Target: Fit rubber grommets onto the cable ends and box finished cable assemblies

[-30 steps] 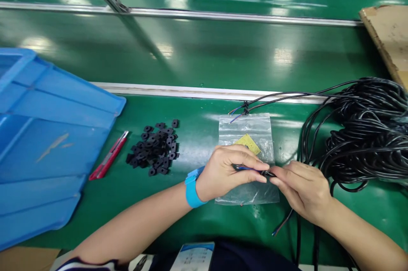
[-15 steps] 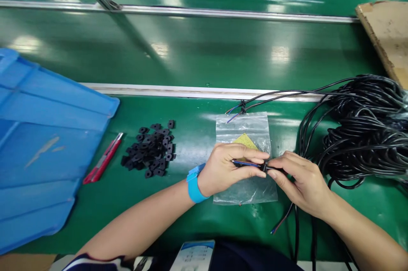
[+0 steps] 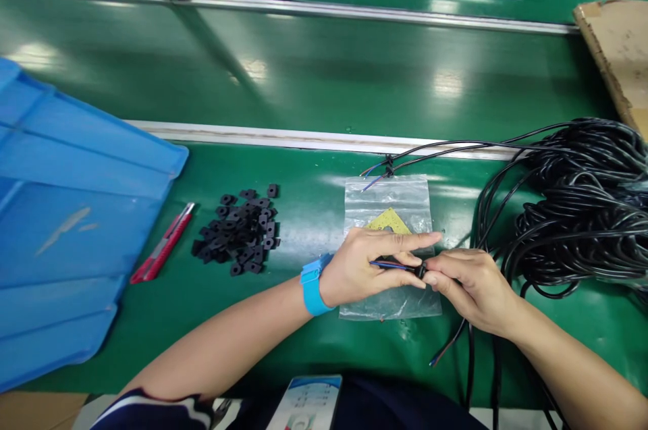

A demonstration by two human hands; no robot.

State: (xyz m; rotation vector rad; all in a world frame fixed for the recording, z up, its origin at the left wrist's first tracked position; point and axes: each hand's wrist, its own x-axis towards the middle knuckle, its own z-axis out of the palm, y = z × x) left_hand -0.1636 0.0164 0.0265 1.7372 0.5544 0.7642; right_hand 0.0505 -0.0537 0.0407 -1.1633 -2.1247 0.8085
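My left hand, with a blue wrist strap, pinches the thin coloured wire ends of a black cable, its index finger stretched out to the right. My right hand grips the same cable just right of a small black square part that sits on it between the two hands. Both hands hover over a clear plastic bag holding a yellow slip. A pile of the same small black parts lies to the left.
A big coil of black cables fills the right side, with two tied ends above the bag. A red utility knife and a blue bin lie left. A cardboard sheet is at far right.
The hands have stayed together on the cable and drifted slightly. My left index finger has straightened out over the cable; the small black part now sits at my right fingertips.
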